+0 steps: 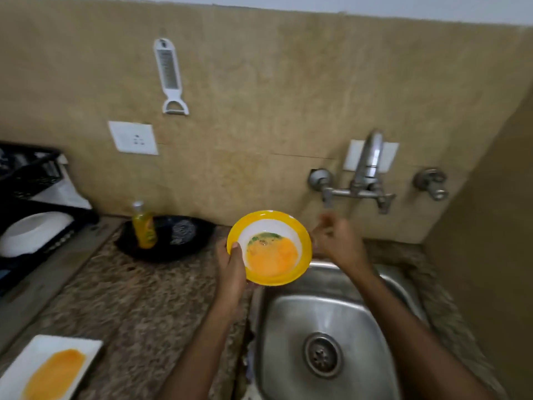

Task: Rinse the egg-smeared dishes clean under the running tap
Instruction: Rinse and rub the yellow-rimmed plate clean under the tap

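Note:
A yellow-rimmed white bowl (269, 247) with orange egg and green flecks inside is held over the left rim of the steel sink (331, 313). My left hand (230, 262) grips the bowl's left edge, thumb on the rim. My right hand (336, 241) is raised toward the left handle of the wall tap (366, 180), fingers loosely curled and blurred; it holds nothing I can see. No water shows under the spout. A white rectangular plate (49, 368) smeared with egg lies on the counter at the bottom left.
A black pan (170, 238) with a yellow soap bottle (143, 226) stands behind the bowl. A black dish rack (31, 203) holding a white bowl sits at the left. A grater (170, 73) and socket (133, 137) hang on the tan wall.

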